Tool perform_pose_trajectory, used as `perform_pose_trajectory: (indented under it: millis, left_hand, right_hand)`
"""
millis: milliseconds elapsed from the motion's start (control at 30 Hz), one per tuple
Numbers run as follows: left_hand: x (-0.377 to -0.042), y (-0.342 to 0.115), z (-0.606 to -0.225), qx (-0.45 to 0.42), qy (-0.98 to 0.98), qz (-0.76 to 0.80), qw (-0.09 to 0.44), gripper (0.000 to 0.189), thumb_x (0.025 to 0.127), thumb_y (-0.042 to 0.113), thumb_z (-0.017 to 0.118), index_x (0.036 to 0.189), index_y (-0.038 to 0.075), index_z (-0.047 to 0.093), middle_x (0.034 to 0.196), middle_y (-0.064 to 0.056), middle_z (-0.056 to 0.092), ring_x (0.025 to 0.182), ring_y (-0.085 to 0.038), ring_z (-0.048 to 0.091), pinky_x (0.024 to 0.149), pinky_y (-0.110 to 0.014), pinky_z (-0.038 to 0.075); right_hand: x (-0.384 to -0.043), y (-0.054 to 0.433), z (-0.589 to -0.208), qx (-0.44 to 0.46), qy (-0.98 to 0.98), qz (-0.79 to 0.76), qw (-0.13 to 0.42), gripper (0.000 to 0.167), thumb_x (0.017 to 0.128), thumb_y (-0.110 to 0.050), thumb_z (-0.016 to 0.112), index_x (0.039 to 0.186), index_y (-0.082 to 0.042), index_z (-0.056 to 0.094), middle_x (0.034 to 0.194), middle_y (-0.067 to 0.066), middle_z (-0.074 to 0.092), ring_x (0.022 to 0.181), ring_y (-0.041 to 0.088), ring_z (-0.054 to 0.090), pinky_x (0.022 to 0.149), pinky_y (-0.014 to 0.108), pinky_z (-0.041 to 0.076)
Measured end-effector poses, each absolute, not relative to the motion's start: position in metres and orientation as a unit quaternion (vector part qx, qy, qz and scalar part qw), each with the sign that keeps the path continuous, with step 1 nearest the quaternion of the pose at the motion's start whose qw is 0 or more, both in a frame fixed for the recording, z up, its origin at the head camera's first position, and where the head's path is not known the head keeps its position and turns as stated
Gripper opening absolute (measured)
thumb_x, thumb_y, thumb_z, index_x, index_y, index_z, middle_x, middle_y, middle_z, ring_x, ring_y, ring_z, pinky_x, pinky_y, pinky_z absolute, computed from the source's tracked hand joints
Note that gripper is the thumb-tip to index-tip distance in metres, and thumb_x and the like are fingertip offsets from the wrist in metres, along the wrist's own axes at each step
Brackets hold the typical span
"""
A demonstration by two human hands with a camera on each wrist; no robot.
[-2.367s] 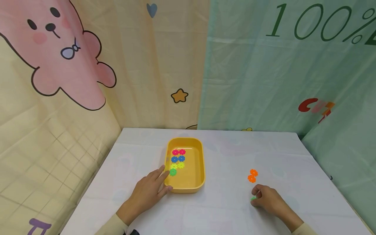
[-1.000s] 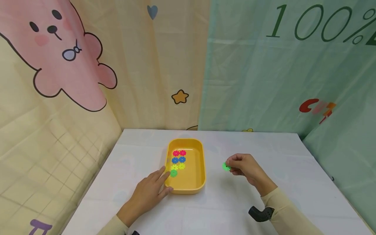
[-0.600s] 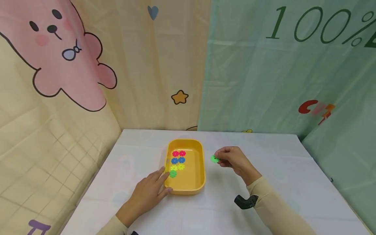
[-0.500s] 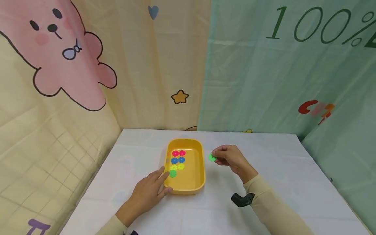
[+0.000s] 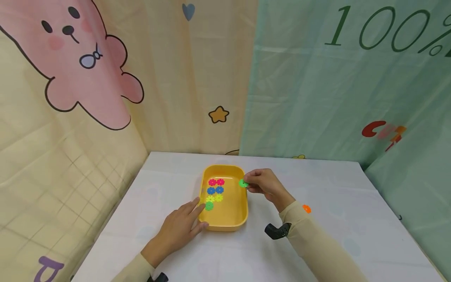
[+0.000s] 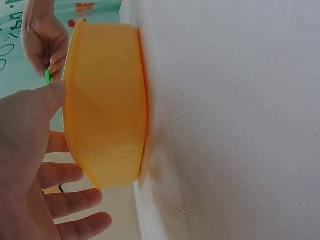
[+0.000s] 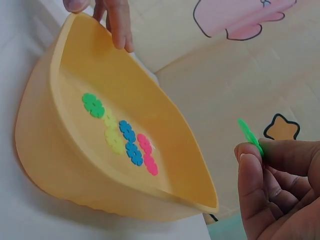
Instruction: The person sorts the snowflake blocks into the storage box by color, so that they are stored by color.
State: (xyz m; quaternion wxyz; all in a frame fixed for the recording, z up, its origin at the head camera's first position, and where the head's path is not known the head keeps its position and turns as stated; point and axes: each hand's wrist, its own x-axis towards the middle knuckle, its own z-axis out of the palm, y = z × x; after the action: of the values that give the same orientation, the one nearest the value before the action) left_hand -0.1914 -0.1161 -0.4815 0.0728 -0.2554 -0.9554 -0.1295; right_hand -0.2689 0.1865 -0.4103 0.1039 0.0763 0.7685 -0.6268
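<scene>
A yellow plastic tray point(image 5: 230, 213) stands on the white table. My left hand point(image 5: 177, 227) rests against its near left rim, fingers spread and fairly straight. Between thumb and fingertips my right hand point(image 5: 266, 184) pinches a green flower-shaped disc point(image 5: 243, 183), held up at the tray's right rim. The right wrist view has that held disc point(image 7: 250, 137) edge-on, above the rim. Inside the tray lie two pink discs point(image 5: 220, 182), two blue discs point(image 5: 219, 190), two yellow discs point(image 5: 219, 198) and one green disc point(image 5: 209, 206), arranged in rows toward the left side.
An orange disc point(image 5: 307, 208) lies on the table to the right, beside my right sleeve point(image 5: 310, 239), which may cover more there. A black wrist device point(image 5: 277, 231) sticks out from that sleeve. Printed curtains point(image 5: 190, 86) stand behind the table and along its sides.
My right hand has picked up the green disc from near the orange discs and carried it left and away to the tray's right rim. The left hand stays at the tray.
</scene>
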Motion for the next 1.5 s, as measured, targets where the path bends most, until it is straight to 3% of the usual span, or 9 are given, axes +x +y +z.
perform_pose_trajectory:
  millis: [200, 400, 1033, 1500]
  left_hand:
    - [-0.192, -0.117, -0.482, -0.254, -0.957, -0.123, 0.07, 0.066, 0.094, 0.058, 0.065, 0.144, 0.014, 0.059, 0.156, -0.011, 0.048, 0.132, -0.034, 0.056, 0.096, -0.053, 0.054]
    - [-0.191, -0.116, -0.482, -0.252, -0.957, -0.127, 0.068, 0.067, 0.095, 0.058, 0.064, 0.145, 0.015, 0.059, 0.157, -0.011, 0.047, 0.133, -0.034, 0.055, 0.097, -0.054, 0.054]
    - [-0.192, -0.118, -0.485, -0.257, -0.953, -0.14, 0.076, 0.066, 0.095, 0.058, 0.063, 0.145, 0.015, 0.058, 0.156, -0.01, 0.048, 0.132, -0.034, 0.056, 0.095, -0.055, 0.054]
    - [-0.191, -0.117, -0.484, -0.261, -0.953, -0.13, 0.083, 0.065, 0.096, 0.058, 0.061, 0.145, 0.015, 0.058, 0.156, -0.01, 0.048, 0.131, -0.034, 0.057, 0.094, -0.053, 0.055]
  right_hand:
    - [-0.276, 0.17, -0.413, 0.081, 0.769, -0.625, 0.109, 0.017, 0.094, -0.011, 0.074, 0.105, 0.001, 0.072, 0.091, 0.012, 0.073, 0.075, 0.027, 0.072, 0.07, 0.028, 0.062]
    - [-0.279, 0.15, -0.412, 0.07, 0.771, -0.622, 0.116, 0.016, 0.095, -0.01, 0.073, 0.105, 0.002, 0.072, 0.088, 0.012, 0.071, 0.069, 0.021, 0.071, 0.068, 0.028, 0.061]
    - [-0.278, 0.114, -0.44, 0.052, 0.806, -0.567, 0.163, 0.01, 0.094, 0.001, 0.068, 0.103, 0.002, 0.073, 0.09, 0.013, 0.068, 0.066, 0.019, 0.071, 0.066, 0.028, 0.062]
    - [-0.276, 0.1, -0.458, 0.019, 0.876, -0.461, 0.142, 0.008, 0.085, 0.007, 0.072, 0.089, -0.001, 0.074, 0.084, 0.009, 0.066, 0.066, 0.022, 0.066, 0.065, 0.029, 0.061]
